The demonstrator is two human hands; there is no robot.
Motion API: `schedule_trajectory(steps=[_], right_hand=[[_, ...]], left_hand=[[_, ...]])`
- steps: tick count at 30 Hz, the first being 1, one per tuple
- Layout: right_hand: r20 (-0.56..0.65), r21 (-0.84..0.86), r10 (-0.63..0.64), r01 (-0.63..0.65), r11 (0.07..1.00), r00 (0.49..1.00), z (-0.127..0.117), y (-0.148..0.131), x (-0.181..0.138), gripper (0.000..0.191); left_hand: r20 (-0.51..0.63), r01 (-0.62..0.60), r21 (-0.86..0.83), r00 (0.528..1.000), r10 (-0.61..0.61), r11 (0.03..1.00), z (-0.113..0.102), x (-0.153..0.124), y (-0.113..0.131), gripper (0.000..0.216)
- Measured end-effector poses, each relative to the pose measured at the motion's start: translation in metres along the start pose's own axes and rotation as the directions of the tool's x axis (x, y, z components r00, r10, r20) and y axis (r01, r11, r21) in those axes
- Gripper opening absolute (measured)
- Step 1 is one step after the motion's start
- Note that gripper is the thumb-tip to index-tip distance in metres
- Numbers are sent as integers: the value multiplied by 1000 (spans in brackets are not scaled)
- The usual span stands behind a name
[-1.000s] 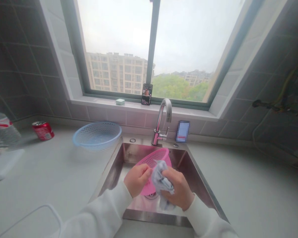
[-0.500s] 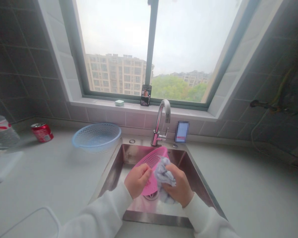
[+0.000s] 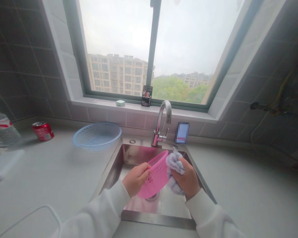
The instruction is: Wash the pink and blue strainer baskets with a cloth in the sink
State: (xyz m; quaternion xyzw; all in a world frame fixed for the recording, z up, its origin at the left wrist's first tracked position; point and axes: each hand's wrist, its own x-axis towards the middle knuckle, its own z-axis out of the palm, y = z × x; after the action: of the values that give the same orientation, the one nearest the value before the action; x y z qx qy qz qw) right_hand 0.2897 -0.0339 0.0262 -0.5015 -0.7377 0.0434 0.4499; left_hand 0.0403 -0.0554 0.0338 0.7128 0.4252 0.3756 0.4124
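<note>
My left hand (image 3: 135, 178) grips the rim of a pink perforated basket (image 3: 157, 175), tilted on edge over the steel sink (image 3: 114, 168). My right hand (image 3: 187, 180) is closed on a crumpled grey-white cloth (image 3: 174, 162), pressed against the basket's right rim. Both hands are above the sink drain, below the chrome faucet (image 3: 162, 120).
A blue perforated basket (image 3: 97, 135) sits on the counter left of the sink. A red can (image 3: 43, 130) lies further left, near a plastic bottle (image 3: 1, 130). A phone (image 3: 146, 96) and a small green box (image 3: 120, 103) stand on the windowsill.
The pink basket has been turned further onto its edge, and my right hand with the cloth has moved up and right, from the basket's inside to its right rim.
</note>
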Motion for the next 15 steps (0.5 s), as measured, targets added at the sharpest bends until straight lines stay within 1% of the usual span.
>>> schedule_trajectory(steps=[2,4,5,7,8,9,10,12,13,14,15], right_hand=[[-4,16,-23,24,1000,1000,0,-7,-2,18],[47,40,-110,108,993,993,4,-19,-6,17],[95,50,-176,171,984,980,7,-27,-9,15],[204,69,-303,295,953,931,12,-38,-14,13],[237,77,-334,325,942,912,14,-40,-15,13],[246,82,-331,321,944,911,16,-39,-14,15],[231,81,-293,282,956,928,16,-36,-12,17],[149,54,-149,142,988,978,13,-22,-5,19],[97,29,-80,78,997,992,11,-16,-2,19],[52,-4,-37,38,999,998,10,-12,0,19],[21,-41,-31,31,999,999,9,-11,0,18]], left_hand=[[1,65,-54,998,-65,996,3,0,0,24],[-14,117,-76,993,-119,990,7,1,-2,22],[-33,117,-60,992,-119,991,8,1,-3,24],[-81,67,12,995,-65,998,9,2,-6,33],[-93,37,49,995,-32,998,9,2,-7,39],[-94,19,70,995,-13,997,8,1,-9,44],[-86,17,70,996,-10,997,7,1,-9,48],[-57,33,32,998,-31,999,7,-1,-10,54],[-45,37,6,998,-37,999,7,-2,-9,57],[-39,36,-17,999,-37,999,8,-3,-9,60],[-40,29,-34,999,-30,999,10,-3,-9,63]])
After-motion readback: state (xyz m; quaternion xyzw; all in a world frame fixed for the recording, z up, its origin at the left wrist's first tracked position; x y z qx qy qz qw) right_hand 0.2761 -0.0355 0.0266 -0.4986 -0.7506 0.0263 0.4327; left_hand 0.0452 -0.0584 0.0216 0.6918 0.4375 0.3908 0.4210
